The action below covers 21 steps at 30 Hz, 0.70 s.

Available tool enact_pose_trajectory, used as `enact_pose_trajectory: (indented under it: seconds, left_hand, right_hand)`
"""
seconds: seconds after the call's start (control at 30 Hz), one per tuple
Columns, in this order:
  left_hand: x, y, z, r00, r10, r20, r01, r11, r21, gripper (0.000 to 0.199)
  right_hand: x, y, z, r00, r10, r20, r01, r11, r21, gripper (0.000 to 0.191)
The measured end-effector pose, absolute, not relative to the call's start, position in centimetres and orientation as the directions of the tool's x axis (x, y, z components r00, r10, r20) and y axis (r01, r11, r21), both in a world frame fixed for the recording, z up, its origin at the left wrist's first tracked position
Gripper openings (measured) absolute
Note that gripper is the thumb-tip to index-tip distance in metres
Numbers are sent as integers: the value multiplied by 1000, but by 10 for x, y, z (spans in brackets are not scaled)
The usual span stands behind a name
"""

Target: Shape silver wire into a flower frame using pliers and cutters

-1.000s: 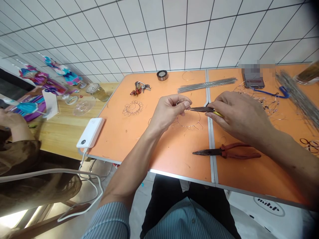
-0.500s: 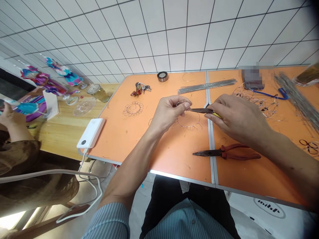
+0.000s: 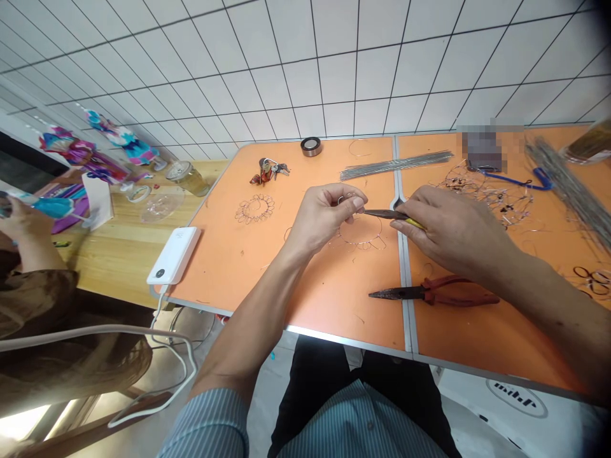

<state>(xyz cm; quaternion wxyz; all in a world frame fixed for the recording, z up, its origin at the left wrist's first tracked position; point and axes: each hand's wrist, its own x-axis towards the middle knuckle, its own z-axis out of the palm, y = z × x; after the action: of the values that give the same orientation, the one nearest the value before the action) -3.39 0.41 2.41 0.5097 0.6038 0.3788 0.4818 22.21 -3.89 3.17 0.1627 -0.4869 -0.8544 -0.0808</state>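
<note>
Over the middle of the orange table, my left hand (image 3: 329, 213) pinches a thin wire between thumb and fingers. A looped wire ring (image 3: 363, 242) hangs or lies just under the fingers; which of the two I cannot tell. My right hand (image 3: 449, 219) is wrapped round the yellow handle of small needle-nose pliers (image 3: 382, 214). Their dark tip meets the wire at my left fingertips. Nearer to me lie larger red-handled pliers (image 3: 429, 292), across the metal seam. A wire flower-shaped ring (image 3: 255, 208) rests flat to the left of my left hand.
Straight wires (image 3: 396, 165), a tape roll (image 3: 311, 147) and keys (image 3: 270, 172) lie toward the wall. Tangled wire (image 3: 496, 197), a wire bundle (image 3: 573, 184) and scissors (image 3: 592, 280) are at right. A power bank (image 3: 174, 254) sits at the left edge; another person's hand (image 3: 21, 222) is beyond.
My right hand and the small pliers have shifted very slightly, with the tip still at my left fingertips. My left hand looks the same.
</note>
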Motion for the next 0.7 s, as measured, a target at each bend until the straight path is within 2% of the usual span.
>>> enact_pose_trajectory:
  seconds: [0.1, 0.3, 0.47, 0.7]
  left_hand:
    - [-34, 4, 24, 251, 947, 199, -26, -199, 980, 28]
    - [-33, 4, 25, 266, 944, 197, -37, -194, 980, 37]
    - [-34, 5, 24, 291, 936, 199, -65, -189, 980, 35]
    - [-34, 4, 25, 299, 935, 191, -55, -183, 982, 36]
  right_hand:
    - [223, -40, 31, -460, 818, 346, 860, 507, -56, 33]
    - [226, -38, 30, -452, 831, 324, 851, 510, -122, 34]
    - [231, -35, 30, -482, 829, 284, 806, 547, -226, 37]
    - [231, -35, 28, -485, 827, 284, 786, 554, -273, 35]
